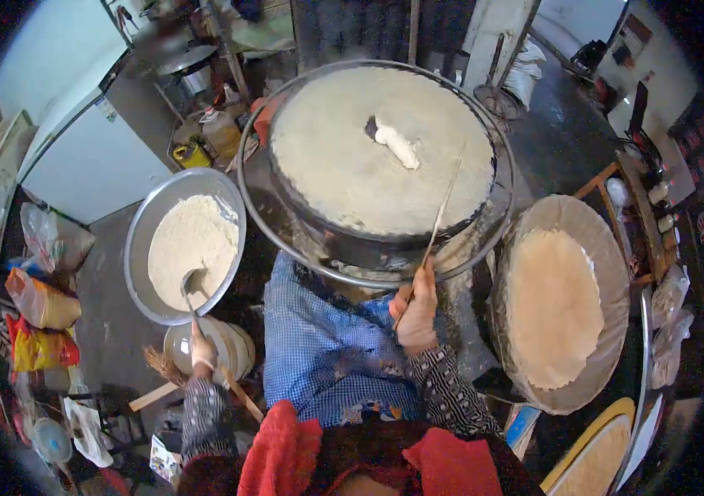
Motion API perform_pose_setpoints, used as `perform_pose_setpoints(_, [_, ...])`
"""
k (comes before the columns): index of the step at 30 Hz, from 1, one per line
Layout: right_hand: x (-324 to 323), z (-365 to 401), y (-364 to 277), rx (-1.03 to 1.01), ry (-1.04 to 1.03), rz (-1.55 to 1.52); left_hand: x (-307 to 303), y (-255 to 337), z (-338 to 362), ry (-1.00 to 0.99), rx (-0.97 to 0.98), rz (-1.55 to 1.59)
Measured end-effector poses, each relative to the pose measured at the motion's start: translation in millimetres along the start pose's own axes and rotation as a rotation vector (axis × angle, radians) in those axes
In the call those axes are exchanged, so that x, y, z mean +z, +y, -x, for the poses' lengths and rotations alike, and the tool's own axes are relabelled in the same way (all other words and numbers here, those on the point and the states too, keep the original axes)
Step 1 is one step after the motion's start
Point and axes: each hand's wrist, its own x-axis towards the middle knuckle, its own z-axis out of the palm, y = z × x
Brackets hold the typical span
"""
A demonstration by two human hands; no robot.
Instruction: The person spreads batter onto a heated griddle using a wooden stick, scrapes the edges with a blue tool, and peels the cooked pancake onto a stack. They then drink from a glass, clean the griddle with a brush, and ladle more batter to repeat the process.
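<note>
My left hand [202, 350] is closed round the handle of a ladle [190, 302], whose head dips into pale, thick batter [191, 240] in a large metal basin [142, 285]. My right hand [418, 321] grips a long, thin wooden stick [443, 207] that slants up over the right side of a big round griddle [327, 165]. A thin pale layer coats nearly all of the griddle. Near its middle lies an elongated white lump of batter [397, 147], beside a small dark bare patch.
Right of the griddle, a lined round basket [612, 322] holds thin flat pancakes [554, 306]. A metal ring [244, 194] surrounds the griddle. A bucket [240, 351] stands below the basin. Bottles [221, 132] and a white cabinet [92, 165] are at left.
</note>
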Motion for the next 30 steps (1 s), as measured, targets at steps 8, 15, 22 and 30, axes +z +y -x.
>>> perform_pose_setpoints(8, [2, -9, 11, 0.138, -0.008, 0.238, -4, 27, 50, 0.207, 0.168, 0.948])
perform_pose_setpoints(15, [-4, -26, -1, 0.201, -0.056, 0.263, -30, 161, 46, -0.153, 0.286, 1.193])
perform_pose_setpoints(22, [-17, -26, -26, 0.300, -0.197, 0.222, 17, 322, 41, -0.509, 0.473, 0.912])
perform_pose_setpoints(30, [-2, 0, -4, 0.126, 0.051, -0.031, 120, 422, 25, -0.474, 0.575, 0.652])
